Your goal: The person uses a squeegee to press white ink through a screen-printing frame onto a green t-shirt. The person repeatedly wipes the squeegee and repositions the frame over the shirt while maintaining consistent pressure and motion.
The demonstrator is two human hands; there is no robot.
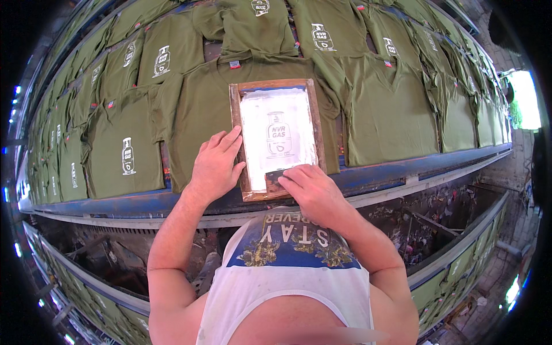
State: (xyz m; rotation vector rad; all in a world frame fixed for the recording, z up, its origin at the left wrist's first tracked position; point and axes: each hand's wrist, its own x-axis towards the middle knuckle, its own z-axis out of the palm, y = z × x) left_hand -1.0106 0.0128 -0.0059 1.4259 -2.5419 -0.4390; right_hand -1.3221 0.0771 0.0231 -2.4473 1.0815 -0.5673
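A wooden-framed printing screen (234, 106) lies on an olive-green T-shirt (202, 103). Its white mesh shows a gas-cylinder design in the middle. My left hand (215, 161) rests against the left rail, fingers stretched out and touching the wood. At the screen's near end, my right hand (313, 188) is closed around a small dark squeegee (273, 181). The squeegee sits on the mesh close to the near rail, partly covered by my fingers. The part of the shirt under the screen is hidden.
Rows of olive T-shirts cover the long table, many with a white cylinder print, such as one shirt (106, 164) to the left. The shirt (391, 121) to the right shows no print. A blue table edge (368, 172) runs in front of me; another shirt-covered table (460, 282) stands behind.
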